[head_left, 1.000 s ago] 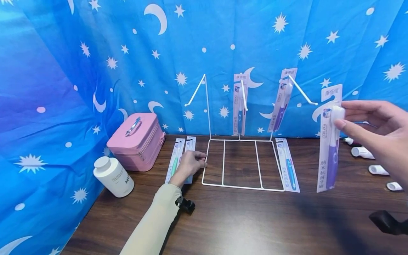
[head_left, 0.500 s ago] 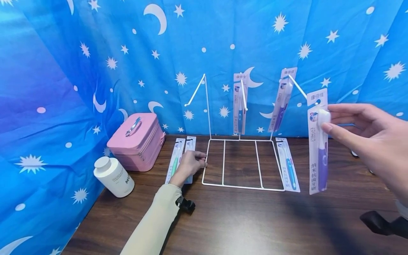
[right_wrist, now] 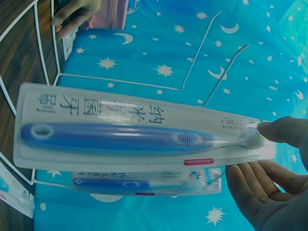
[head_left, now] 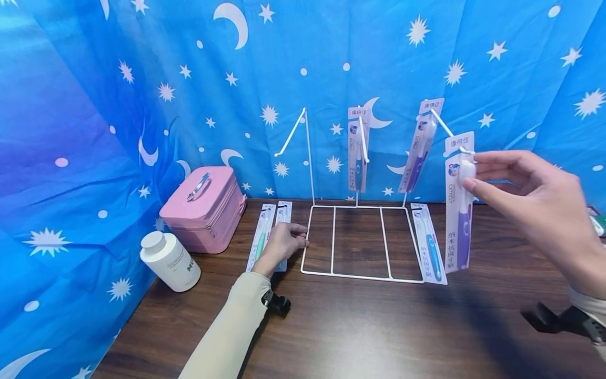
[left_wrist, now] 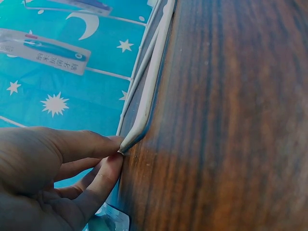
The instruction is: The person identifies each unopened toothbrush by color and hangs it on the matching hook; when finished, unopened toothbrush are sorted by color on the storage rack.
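Note:
My right hand (head_left: 535,200) pinches the upper edge of a packaged purple toothbrush (head_left: 459,226), which hangs upright. Its hanging hole is at the tip of the white wire rack's right hook (head_left: 442,123), and the hook's end shows there. Farther back on that hook hangs another packaged purple toothbrush (head_left: 418,152). A packaged blue toothbrush (head_left: 357,158) hangs on the middle hook; the left hook (head_left: 290,134) bears nothing. My left hand (head_left: 284,242) grips the left side of the rack's base (head_left: 362,277), with thumb and fingers at the wire corner (left_wrist: 137,126) in the left wrist view.
Packaged toothbrushes lie on the table: a green one (head_left: 259,242) and another (head_left: 284,211) partly under my left hand, plus a blue one (head_left: 430,247) right of the base. A pink case (head_left: 201,210) and white bottle (head_left: 170,263) stand left. A starry blue curtain (head_left: 303,42) hangs behind.
My right hand has carried the packaged purple toothbrush left, bringing its hole to the right hook's tip. My left hand has stayed on the rack's base.

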Motion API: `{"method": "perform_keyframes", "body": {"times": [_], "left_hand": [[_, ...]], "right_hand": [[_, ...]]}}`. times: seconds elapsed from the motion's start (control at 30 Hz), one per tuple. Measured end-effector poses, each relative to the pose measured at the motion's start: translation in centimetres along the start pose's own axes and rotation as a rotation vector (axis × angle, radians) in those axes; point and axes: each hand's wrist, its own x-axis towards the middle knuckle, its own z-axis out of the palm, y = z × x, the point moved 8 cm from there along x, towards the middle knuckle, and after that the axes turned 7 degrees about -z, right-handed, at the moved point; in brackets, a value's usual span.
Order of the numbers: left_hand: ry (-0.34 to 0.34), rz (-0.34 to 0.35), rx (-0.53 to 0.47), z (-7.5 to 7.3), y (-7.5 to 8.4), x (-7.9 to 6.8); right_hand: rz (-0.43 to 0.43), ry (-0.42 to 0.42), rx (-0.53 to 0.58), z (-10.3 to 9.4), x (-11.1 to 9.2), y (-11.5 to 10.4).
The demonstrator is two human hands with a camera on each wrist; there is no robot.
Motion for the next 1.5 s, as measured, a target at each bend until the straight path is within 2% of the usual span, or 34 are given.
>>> {"method": "perform_keyframes", "body": {"times": [0.2, 0.43, 0.77, 1.1, 1.5], "left_hand": [[0.004, -0.011, 0.002, -0.1, -0.2, 0.1], [-0.014, -0.029, -0.027, 0.1, -0.3, 0.0], [-0.014, -0.023, -0.023, 0.1, -0.2, 0.0], [-0.016, -0.020, -0.017, 0.1, -0.2, 0.0], [-0.013, -0.020, -0.022, 0.0, -0.1, -0.1]], "right_hand": [[-0.007, 0.018, 0.019, 1.1, 1.7, 1.0], [-0.003, 0.039, 0.093, 2.1, 3.6, 2.5], [-0.009, 0.070, 0.093, 3.2, 5.8, 3.7], [-0.026, 0.080, 0.067, 3.7, 6.7, 4.4], [0.001, 0.085, 0.031, 4.1, 7.1, 4.9]]}}
